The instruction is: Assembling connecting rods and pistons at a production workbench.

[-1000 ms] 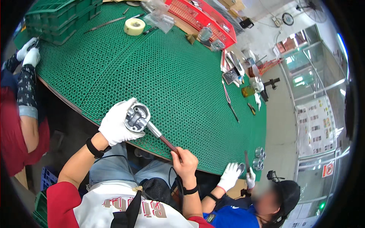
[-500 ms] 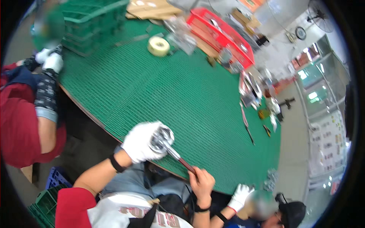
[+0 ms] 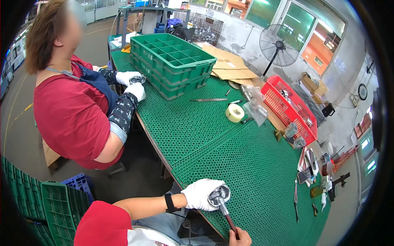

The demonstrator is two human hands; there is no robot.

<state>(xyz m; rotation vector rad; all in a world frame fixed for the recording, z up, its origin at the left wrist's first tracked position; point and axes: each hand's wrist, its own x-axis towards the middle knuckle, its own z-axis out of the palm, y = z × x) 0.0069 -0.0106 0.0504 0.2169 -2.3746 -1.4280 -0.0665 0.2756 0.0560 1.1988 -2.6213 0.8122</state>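
My left hand (image 3: 198, 194), in a white glove, is closed around a shiny round metal part (image 3: 214, 198) over the table's near edge. A slim hand tool (image 3: 224, 210) with a metal shaft and a dark red handle reaches into that part; its tip is hidden inside. My bare right hand (image 3: 241, 238), partly cut off by the lower border, grips the handle's far end with fingers closed. Both hands are just above the green mesh mat (image 3: 246, 164).
At left, a co-worker (image 3: 78, 119) in red holds a metal ring-like part (image 3: 138, 79). Green divided crates (image 3: 172, 65) stand stacked beside them. Farther right are a tape roll (image 3: 234, 113), plastic bags (image 3: 256, 107), a red basket (image 3: 289, 108), a phone (image 3: 305, 175) and pliers (image 3: 314, 209).
The view has swung up and left, bringing the co-worker and stacked crates fully in. Another person at lower right has left the picture. Both hands keep their holds.
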